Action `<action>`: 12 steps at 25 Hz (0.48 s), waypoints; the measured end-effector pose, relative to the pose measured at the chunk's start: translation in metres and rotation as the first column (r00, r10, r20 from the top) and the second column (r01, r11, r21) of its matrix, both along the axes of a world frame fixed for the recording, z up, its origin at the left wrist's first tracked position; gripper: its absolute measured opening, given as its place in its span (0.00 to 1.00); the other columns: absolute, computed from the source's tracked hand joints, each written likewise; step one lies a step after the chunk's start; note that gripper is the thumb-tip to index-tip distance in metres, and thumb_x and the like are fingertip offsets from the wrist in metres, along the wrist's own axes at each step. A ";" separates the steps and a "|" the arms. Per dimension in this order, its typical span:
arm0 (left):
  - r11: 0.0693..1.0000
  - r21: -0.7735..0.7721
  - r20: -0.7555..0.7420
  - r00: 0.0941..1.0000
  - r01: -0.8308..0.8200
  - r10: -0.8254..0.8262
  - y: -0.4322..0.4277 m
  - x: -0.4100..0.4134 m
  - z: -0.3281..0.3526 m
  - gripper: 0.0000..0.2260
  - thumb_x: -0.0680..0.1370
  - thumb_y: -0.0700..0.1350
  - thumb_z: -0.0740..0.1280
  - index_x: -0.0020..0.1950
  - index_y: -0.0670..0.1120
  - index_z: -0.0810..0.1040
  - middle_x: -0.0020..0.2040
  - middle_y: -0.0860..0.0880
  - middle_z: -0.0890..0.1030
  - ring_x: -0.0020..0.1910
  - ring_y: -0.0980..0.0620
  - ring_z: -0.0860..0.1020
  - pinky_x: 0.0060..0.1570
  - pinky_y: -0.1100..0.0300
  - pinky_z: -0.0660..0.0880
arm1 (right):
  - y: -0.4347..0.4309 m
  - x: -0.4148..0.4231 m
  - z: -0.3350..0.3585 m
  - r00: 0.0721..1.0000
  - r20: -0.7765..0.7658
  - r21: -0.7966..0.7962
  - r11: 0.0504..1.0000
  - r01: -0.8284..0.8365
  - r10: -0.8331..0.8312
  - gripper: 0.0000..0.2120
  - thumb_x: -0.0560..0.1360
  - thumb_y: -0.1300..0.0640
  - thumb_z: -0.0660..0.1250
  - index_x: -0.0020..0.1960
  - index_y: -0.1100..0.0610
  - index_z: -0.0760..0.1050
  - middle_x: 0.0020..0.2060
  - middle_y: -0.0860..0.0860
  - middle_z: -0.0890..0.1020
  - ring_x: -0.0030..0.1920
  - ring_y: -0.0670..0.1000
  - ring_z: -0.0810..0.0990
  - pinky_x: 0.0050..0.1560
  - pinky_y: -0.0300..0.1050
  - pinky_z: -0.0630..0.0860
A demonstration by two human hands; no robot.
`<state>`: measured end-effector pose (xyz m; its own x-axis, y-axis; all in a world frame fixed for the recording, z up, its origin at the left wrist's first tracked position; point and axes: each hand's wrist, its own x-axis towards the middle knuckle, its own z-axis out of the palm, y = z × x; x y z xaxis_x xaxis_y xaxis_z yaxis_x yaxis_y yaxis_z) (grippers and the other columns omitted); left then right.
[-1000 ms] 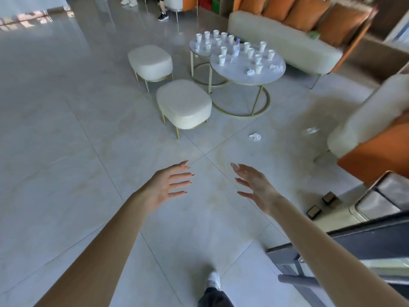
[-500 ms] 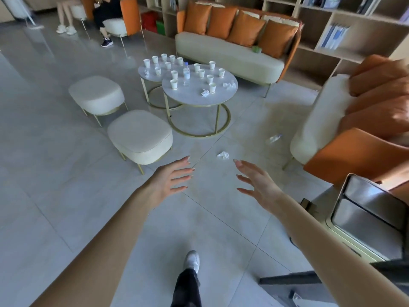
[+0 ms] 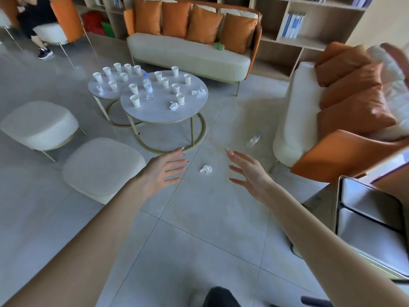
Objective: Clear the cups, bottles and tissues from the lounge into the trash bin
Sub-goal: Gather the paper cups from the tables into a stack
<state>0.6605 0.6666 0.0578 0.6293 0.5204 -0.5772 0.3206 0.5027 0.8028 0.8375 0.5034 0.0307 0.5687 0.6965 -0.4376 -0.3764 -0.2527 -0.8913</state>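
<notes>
At the far left I see a seated person (image 3: 35, 25), cut off by the frame edge. Nearer are two white stools (image 3: 39, 125), one behind the other. On the small round table (image 3: 104, 94) I count seven paper cups (image 3: 117, 67) and one crumpled tissue (image 3: 100, 89). The large round table (image 3: 159, 114), just to its right and overlapping it, carries eight more cups, one upright bottle (image 3: 147, 86) and two tissue wads (image 3: 173, 105). That makes fifteen cups in all. On the far sofa (image 3: 188, 56) lies a small green thing I cannot make out. My left hand (image 3: 163, 171) hangs over the floor with its fingers spread and straight, holding nothing. A fourth tissue, the floor tissue (image 3: 205, 169), lies on the tiles between my hands, touching neither. My right hand (image 3: 250, 173) is likewise spread and empty. A second bottle, the floor bottle (image 3: 254, 139), lies on its side near the right sofa (image 3: 294, 120), blurred. At the near right stands the trash bin (image 3: 365, 218), cut off by the edge, and I cannot see what is in it.
</notes>
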 end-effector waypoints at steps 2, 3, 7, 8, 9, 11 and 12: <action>1.000 -0.013 0.000 1.000 0.016 -0.016 0.020 0.020 -0.004 0.15 0.77 0.55 0.67 0.59 0.48 0.79 0.61 0.48 0.81 0.62 0.49 0.78 0.67 0.46 0.71 | 0.019 0.019 -0.004 1.000 -0.002 -0.012 1.000 0.013 -0.013 0.38 0.69 0.40 0.72 0.73 0.53 0.66 0.63 0.46 0.75 0.65 0.50 0.73 0.65 0.57 0.73; 1.000 -0.020 -0.004 1.000 0.015 -0.015 0.032 0.033 -0.008 0.14 0.77 0.55 0.67 0.58 0.49 0.79 0.61 0.48 0.81 0.62 0.49 0.78 0.67 0.46 0.71 | 0.031 0.032 -0.007 1.000 -0.007 -0.018 1.000 0.017 -0.017 0.38 0.68 0.40 0.72 0.73 0.53 0.66 0.63 0.46 0.75 0.65 0.50 0.73 0.65 0.57 0.73; 0.999 -0.039 -0.020 1.000 0.005 -0.006 0.086 0.087 -0.022 0.14 0.77 0.55 0.68 0.58 0.49 0.79 0.60 0.48 0.82 0.61 0.49 0.79 0.65 0.47 0.73 | 0.082 0.089 -0.019 1.000 -0.008 -0.044 0.999 0.022 -0.022 0.38 0.68 0.40 0.72 0.73 0.53 0.67 0.63 0.46 0.75 0.65 0.50 0.73 0.64 0.55 0.74; 0.999 -0.040 -0.024 1.000 0.005 -0.006 0.101 0.103 -0.026 0.15 0.77 0.55 0.68 0.59 0.49 0.79 0.60 0.48 0.82 0.61 0.49 0.79 0.65 0.47 0.73 | 0.096 0.107 -0.021 1.000 -0.007 -0.043 0.999 0.028 -0.028 0.38 0.67 0.40 0.73 0.72 0.52 0.67 0.64 0.46 0.75 0.65 0.50 0.73 0.63 0.55 0.74; 0.999 -0.041 -0.029 1.000 0.001 -0.002 0.113 0.118 -0.029 0.16 0.76 0.55 0.68 0.61 0.48 0.78 0.59 0.49 0.82 0.61 0.49 0.79 0.65 0.47 0.73 | 0.110 0.123 -0.022 0.999 -0.007 -0.042 0.999 0.031 -0.031 0.38 0.67 0.40 0.73 0.72 0.52 0.68 0.64 0.46 0.75 0.65 0.50 0.73 0.62 0.54 0.74; 0.999 -0.044 -0.033 0.999 -0.015 0.014 0.141 0.151 -0.032 0.18 0.76 0.55 0.68 0.62 0.47 0.78 0.58 0.49 0.83 0.60 0.49 0.79 0.63 0.47 0.74 | 0.138 0.157 -0.023 1.000 0.002 -0.048 0.998 0.032 -0.031 0.37 0.67 0.40 0.73 0.72 0.52 0.68 0.64 0.46 0.75 0.65 0.50 0.74 0.61 0.53 0.75; 0.999 -0.048 -0.033 0.999 -0.019 0.018 0.156 0.171 -0.032 0.18 0.76 0.55 0.68 0.61 0.47 0.78 0.58 0.48 0.83 0.60 0.49 0.79 0.63 0.48 0.75 | 0.152 0.176 -0.023 0.999 0.003 -0.056 0.998 0.035 -0.035 0.36 0.68 0.40 0.73 0.72 0.52 0.68 0.64 0.46 0.75 0.65 0.50 0.73 0.61 0.53 0.75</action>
